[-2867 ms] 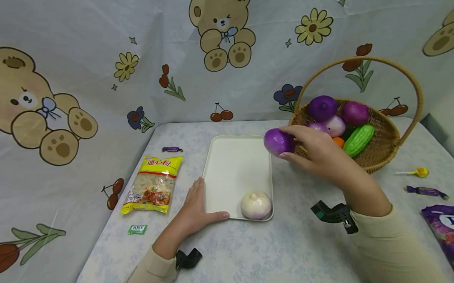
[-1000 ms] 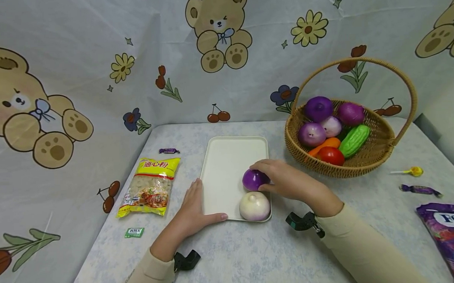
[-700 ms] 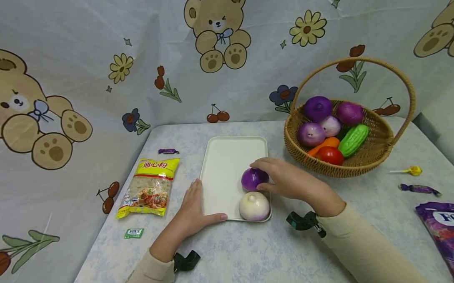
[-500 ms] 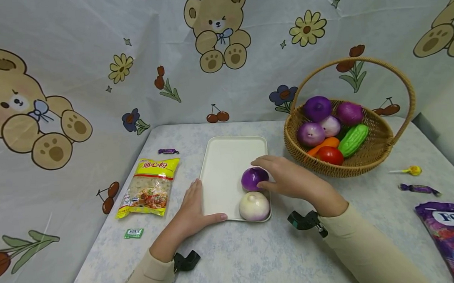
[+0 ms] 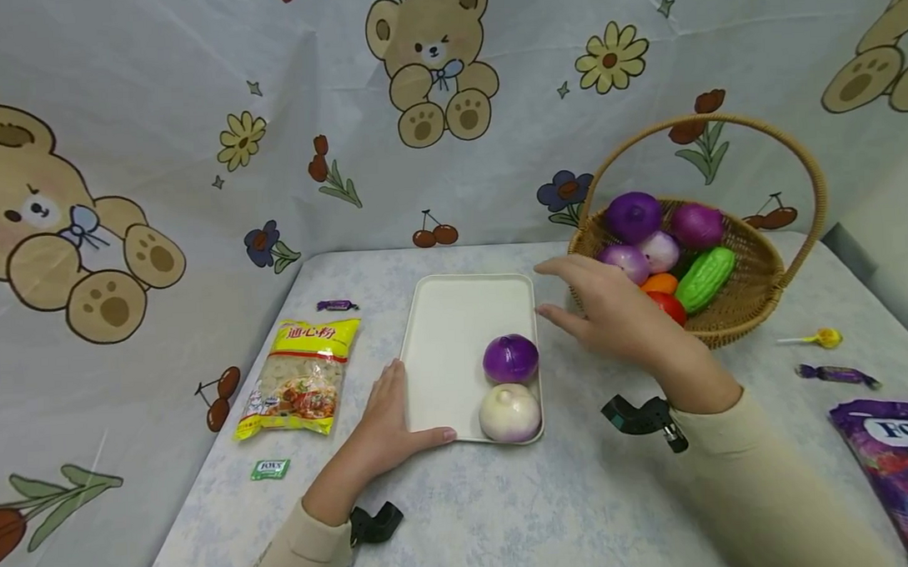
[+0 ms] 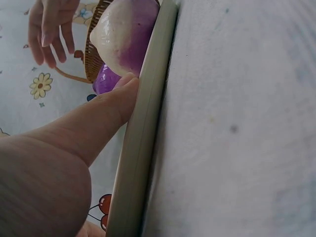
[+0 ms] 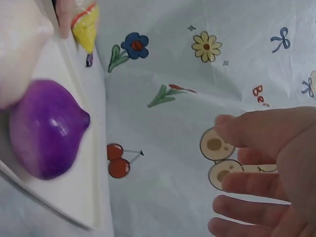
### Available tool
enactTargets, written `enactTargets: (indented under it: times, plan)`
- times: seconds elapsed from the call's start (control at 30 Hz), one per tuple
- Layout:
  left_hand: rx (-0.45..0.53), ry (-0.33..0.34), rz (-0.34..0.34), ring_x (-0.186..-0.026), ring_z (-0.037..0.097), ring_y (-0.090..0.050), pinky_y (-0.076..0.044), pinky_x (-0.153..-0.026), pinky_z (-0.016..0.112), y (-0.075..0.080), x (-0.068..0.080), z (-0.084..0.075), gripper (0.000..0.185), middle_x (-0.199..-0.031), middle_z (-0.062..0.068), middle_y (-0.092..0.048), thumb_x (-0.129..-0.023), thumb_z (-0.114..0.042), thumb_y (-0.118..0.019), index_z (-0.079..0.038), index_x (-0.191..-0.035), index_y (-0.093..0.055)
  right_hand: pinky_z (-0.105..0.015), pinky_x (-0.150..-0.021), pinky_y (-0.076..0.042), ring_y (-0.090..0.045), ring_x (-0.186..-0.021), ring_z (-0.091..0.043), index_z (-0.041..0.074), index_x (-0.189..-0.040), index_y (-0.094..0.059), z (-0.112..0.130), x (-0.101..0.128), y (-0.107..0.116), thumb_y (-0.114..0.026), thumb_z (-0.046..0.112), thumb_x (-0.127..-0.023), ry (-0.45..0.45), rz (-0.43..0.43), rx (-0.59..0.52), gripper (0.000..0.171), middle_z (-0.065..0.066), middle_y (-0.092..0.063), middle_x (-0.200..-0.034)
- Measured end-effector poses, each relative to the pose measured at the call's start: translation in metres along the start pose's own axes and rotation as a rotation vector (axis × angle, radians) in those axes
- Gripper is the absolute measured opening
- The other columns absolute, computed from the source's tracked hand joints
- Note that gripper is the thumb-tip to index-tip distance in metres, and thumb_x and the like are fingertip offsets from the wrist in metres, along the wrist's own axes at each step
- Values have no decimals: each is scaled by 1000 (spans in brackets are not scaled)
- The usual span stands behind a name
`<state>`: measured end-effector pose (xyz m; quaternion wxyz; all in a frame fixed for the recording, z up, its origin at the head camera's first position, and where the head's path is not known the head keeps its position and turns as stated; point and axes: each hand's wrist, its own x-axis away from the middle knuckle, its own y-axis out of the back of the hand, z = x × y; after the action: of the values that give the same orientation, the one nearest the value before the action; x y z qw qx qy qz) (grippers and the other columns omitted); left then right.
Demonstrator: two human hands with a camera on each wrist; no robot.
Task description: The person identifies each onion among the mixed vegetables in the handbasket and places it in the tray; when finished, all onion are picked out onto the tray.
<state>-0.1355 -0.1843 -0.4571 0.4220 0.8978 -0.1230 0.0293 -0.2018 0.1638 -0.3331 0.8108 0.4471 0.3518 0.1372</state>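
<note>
My left hand (image 5: pixel 384 419) rests at the near left corner of the white tray (image 5: pixel 455 317), fingers straight along its left side, the thumb on the near rim. On the tray's right side lie a purple onion (image 5: pixel 511 359) and, nearer me, a white-and-purple onion (image 5: pixel 509 413). My right hand (image 5: pixel 620 311) is in the air between tray and wicker basket (image 5: pixel 755 306), thumb and fingers spread, holding nothing. In the right wrist view the purple onion (image 7: pixel 47 128) sits apart from the fingers. The left wrist view shows the thumb (image 6: pixel 106 106) against the tray's edge.
The basket holds several onions, a green cucumber-like vegetable (image 5: pixel 705 279), an orange carrot (image 5: pixel 659 284) and a tomato (image 5: pixel 668 307). Left of the tray lie a yellow food bag (image 5: pixel 299 376) and small candies. At right are a lollipop (image 5: pixel 824 337), a wrapped candy (image 5: pixel 838 376) and a purple bag (image 5: pixel 896 468).
My right hand brought the purple onion from beside the basket to the tray, let go of it behind the other onion, then moved back up and right toward the basket. The left hand stayed put.
</note>
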Motion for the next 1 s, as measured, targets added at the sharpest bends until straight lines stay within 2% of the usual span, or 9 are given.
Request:
enactTargets:
  times: [0.17,0.3,0.43,0.53,0.67,0.83,1.0]
  plan:
    - [-2,7,-4,-158,36,4,-7,-125,55,0,1,2,145,-174,18,2,-76,-70,-85,0,-167,3,-58,-108,-44,-56,-130,-38,-2,-139,-63,-14,-8,29,-79,21,-99,-118,-4,65,49,-20,-65,-135]
    - [-5,5,-7,-158,35,4,-6,-125,55,1,1,3,145,-174,18,2,-76,-70,-85,0,-167,2,-66,-106,-43,-51,-133,-46,-1,-146,-56,-35,-17,57,-75,33,-100,-275,92,121,60,-25,-58,-142]
    - [-5,5,-11,-158,36,4,-6,-125,55,2,1,3,144,-174,18,2,-76,-71,-85,0,-167,2,-72,-99,-45,-48,-130,-54,-3,-153,-47,-65,-26,81,-70,41,-102,-360,168,154,71,-32,-50,-147]
    - [-2,6,-10,-158,36,4,-7,-125,55,2,0,4,145,-174,18,2,-76,-71,-85,-1,-167,2,-74,-106,-36,-40,-136,-57,-6,-157,-39,-89,-30,95,-68,46,-102,-411,191,171,81,-37,-42,-152]
    - [6,5,-6,-158,35,4,-7,-125,56,1,-1,4,145,-174,17,3,-75,-71,-85,-1,-167,3,-74,-113,-22,-27,-144,-59,-8,-162,-26,-114,-33,103,-65,57,-101,-481,220,171,98,-40,-30,-158]
    - [9,1,-7,-158,35,4,-8,-125,56,0,-1,3,145,-174,17,3,-75,-71,-85,-1,-167,2,-75,-114,-17,-18,-148,-59,-7,-164,-15,-131,-32,105,-63,66,-97,-523,259,164,111,-39,-19,-163]
    - [4,-6,-11,-158,35,3,-8,-124,55,0,-1,2,145,-174,17,2,-75,-69,-86,-1,-167,2,-75,-115,-15,-15,-149,-60,-8,-164,-13,-135,-35,105,-63,67,-97,-518,285,173,113,-39,-14,-165]
